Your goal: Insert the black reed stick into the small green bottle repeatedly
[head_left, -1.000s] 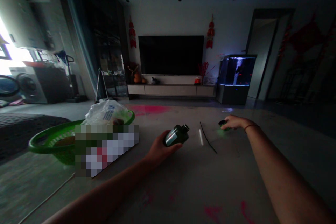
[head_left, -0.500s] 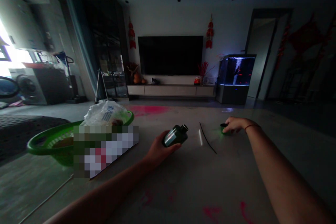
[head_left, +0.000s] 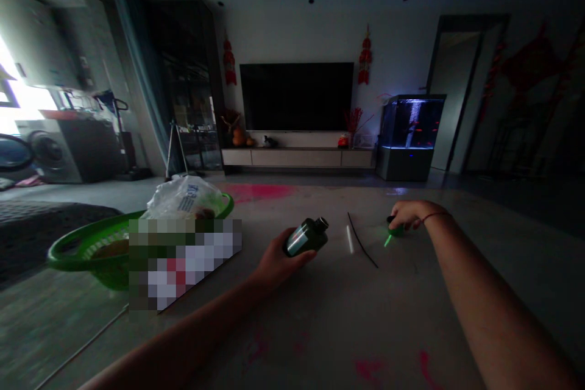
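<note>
My left hand [head_left: 280, 260] is wrapped round a dark green bottle [head_left: 307, 237] with a pale label. The bottle leans to the right, its neck uncapped. Further right, my right hand [head_left: 409, 216] pinches a small green cap [head_left: 395, 228] by its side, low over the table. From the cap a bright green streak [head_left: 388, 241] runs down to the left; whether it is liquid or light I cannot tell. Between the two hands lie a thin black stick [head_left: 362, 240] and a short clear tube [head_left: 350, 239].
Left on the table [head_left: 320, 323] stands a green plastic basket [head_left: 68, 254] holding a white plastic bag [head_left: 183, 198]. A blurred-out flat box [head_left: 196, 265] lies against it. Pink stains mark the tabletop. A TV [head_left: 297, 96] and a lit fish tank [head_left: 414, 125] are beyond.
The cap in my right hand has shifted slightly right and tipped over, and a bright green streak now shows below it. My left hand and the bottle have hardly moved.
</note>
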### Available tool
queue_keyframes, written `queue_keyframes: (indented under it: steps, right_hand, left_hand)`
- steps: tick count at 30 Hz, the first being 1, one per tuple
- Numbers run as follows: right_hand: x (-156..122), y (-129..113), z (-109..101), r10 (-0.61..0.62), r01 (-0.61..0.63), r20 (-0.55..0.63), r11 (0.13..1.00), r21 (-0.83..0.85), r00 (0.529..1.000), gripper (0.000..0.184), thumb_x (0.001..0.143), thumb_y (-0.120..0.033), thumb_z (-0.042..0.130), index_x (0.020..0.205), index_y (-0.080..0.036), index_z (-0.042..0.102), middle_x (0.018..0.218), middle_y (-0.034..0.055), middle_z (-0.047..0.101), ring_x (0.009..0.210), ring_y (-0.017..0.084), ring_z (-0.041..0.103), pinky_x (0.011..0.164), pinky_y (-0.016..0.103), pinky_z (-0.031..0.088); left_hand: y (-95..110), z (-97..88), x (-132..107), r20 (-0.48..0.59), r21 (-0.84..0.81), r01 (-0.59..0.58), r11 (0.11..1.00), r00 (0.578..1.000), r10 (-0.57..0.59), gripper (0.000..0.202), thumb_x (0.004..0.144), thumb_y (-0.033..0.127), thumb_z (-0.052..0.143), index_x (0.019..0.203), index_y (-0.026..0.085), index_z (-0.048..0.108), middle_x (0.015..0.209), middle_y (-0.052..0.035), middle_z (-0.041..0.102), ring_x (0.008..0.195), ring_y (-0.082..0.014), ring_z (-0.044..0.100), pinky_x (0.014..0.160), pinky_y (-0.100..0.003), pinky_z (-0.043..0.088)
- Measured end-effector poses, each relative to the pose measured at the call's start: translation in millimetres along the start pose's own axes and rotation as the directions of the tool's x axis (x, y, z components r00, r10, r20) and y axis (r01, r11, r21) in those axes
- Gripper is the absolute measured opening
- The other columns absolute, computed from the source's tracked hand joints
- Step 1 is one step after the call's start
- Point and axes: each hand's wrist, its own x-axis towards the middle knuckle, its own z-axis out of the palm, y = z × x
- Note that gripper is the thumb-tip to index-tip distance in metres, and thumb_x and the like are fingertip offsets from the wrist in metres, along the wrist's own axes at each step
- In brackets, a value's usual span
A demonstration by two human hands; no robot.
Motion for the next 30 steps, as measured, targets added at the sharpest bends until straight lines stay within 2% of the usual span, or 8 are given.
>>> queue_keyframes:
  steps: [6, 10, 14, 17, 20, 23, 25, 30]
  right_hand:
    - [-3, 14, 2, 0.012, -0.014, 0.015, 0.992, 0.124, 1.000, 0.022, 0.061, -0.031, 0.064, 0.076, -0.015, 0.059, 0.076, 0.0045, 0.063, 0.063, 0.013, 0.059, 0.051, 0.022, 0.043]
    - [-4, 21, 2, -0.007, -0.002, 0.048, 0.983, 0.185, 0.999, 0.028, 0.063, -0.032, 0.064, 0.085, -0.016, 0.058, 0.089, 0.0075, 0.062, 0.073, 0.015, 0.060, 0.054, 0.022, 0.044]
    - [-7, 18, -5, -0.020, 0.027, -0.047, 0.984, 0.173, 0.999, 0.039, 0.065, -0.038, 0.061, 0.098, -0.017, 0.055, 0.105, 0.0093, 0.058, 0.088, 0.018, 0.056, 0.058, 0.023, 0.044]
    - [-12, 12, -15, -0.127, 0.143, -0.094, 0.972, 0.184, 0.987, 0.047, 0.066, -0.040, 0.060, 0.105, -0.016, 0.052, 0.105, 0.0100, 0.058, 0.092, 0.019, 0.055, 0.061, 0.023, 0.044]
    - [-16, 1, -23, -0.256, 0.277, -0.140, 0.948, 0.156, 0.957, 0.045, 0.067, -0.041, 0.059, 0.104, -0.015, 0.054, 0.104, 0.0097, 0.059, 0.092, 0.019, 0.054, 0.061, 0.021, 0.044]
    - [-14, -17, -21, -0.310, 0.318, -0.179, 0.948, 0.018, 0.934, 0.037, 0.068, -0.037, 0.059, 0.095, -0.013, 0.059, 0.097, 0.0099, 0.061, 0.085, 0.018, 0.056, 0.058, 0.020, 0.043]
    - [-11, -34, -13, -0.325, 0.323, -0.138, 0.946, -0.033, 0.936, 0.032, 0.071, -0.034, 0.057, 0.092, -0.011, 0.060, 0.091, 0.0106, 0.063, 0.077, 0.015, 0.057, 0.056, 0.019, 0.042]
    - [-7, -76, 20, -0.318, 0.327, 0.100, 0.940, -0.099, 0.943, 0.029, 0.071, -0.035, 0.055, 0.082, -0.010, 0.062, 0.079, 0.0095, 0.064, 0.061, 0.012, 0.058, 0.052, 0.020, 0.042]
  left_hand:
    - [3, -1.0, 0, 0.008, -0.006, 0.003, 1.000, 1.000, -0.003, 0.056, 0.059, 0.045, 0.063, 0.105, 0.014, 0.050, 0.090, -0.0059, 0.062, 0.081, -0.0203, 0.059, 0.068, -0.029, 0.047]
    - [1, -0.8, 0, 0.015, -0.026, -0.010, 1.000, 1.000, 0.010, 0.056, 0.060, 0.045, 0.063, 0.106, 0.015, 0.049, 0.091, -0.0059, 0.062, 0.082, -0.0199, 0.059, 0.069, -0.028, 0.047]
    - [-2, -0.3, 1, 0.012, -0.017, -0.015, 1.000, 1.000, 0.016, 0.058, 0.060, 0.045, 0.063, 0.107, 0.013, 0.049, 0.092, -0.0075, 0.062, 0.083, -0.0200, 0.058, 0.070, -0.028, 0.047]
    - [-1, -0.4, 0, 0.001, -0.005, -0.017, 1.000, 1.000, 0.017, 0.057, 0.061, 0.045, 0.063, 0.107, 0.013, 0.049, 0.093, -0.0073, 0.061, 0.083, -0.0194, 0.058, 0.070, -0.027, 0.047]
    - [2, -0.8, 0, -0.004, 0.012, -0.007, 1.000, 1.000, 0.007, 0.056, 0.061, 0.044, 0.063, 0.105, 0.013, 0.049, 0.091, -0.0062, 0.062, 0.082, -0.0194, 0.058, 0.070, -0.027, 0.047]
    - [3, -0.7, 0, 0.004, 0.011, -0.007, 1.000, 1.000, 0.007, 0.054, 0.061, 0.043, 0.063, 0.104, 0.014, 0.050, 0.091, -0.0062, 0.062, 0.083, -0.0200, 0.058, 0.071, -0.028, 0.047]
    - [1, -0.4, 1, 0.002, 0.003, -0.001, 1.000, 1.000, 0.001, 0.056, 0.060, 0.044, 0.063, 0.105, 0.014, 0.049, 0.092, -0.0068, 0.062, 0.083, -0.0203, 0.058, 0.071, -0.028, 0.047]
    - [-3, 0.3, 1, 0.001, -0.012, 0.003, 1.000, 1.000, -0.003, 0.057, 0.061, 0.044, 0.063, 0.107, 0.014, 0.048, 0.092, -0.0064, 0.061, 0.082, -0.0194, 0.058, 0.069, -0.027, 0.047]
